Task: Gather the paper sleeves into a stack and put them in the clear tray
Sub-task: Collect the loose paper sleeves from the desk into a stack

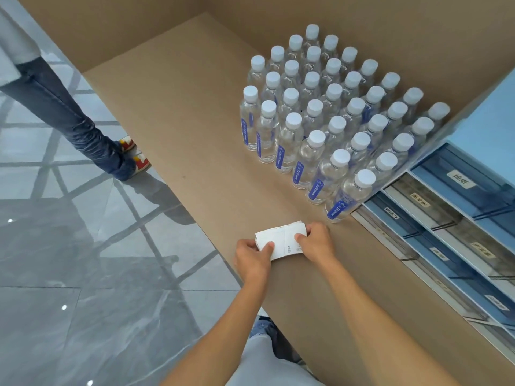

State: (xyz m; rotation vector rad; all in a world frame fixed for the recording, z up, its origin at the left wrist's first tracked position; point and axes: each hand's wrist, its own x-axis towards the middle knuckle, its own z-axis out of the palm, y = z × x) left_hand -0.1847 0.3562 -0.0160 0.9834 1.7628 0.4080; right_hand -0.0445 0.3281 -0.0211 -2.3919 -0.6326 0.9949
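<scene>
A small stack of white paper sleeves (281, 240) rests on the brown counter (181, 121) near its front edge. My left hand (252, 257) grips the stack's left end, thumb on top. My right hand (316, 242) holds the right end, fingers curled over the far edge and thumb pressing the top sleeve. The sleeves lie roughly squared, with small print near the lower right corner. No clear tray can be made out for certain; the labelled clear and blue drawers (434, 215) sit to the right.
Several water bottles (334, 118) with white caps stand in rows behind and right of the stack. A drawer unit lines the right side. Another person's legs and shoes (131, 154) stand on the grey floor at left.
</scene>
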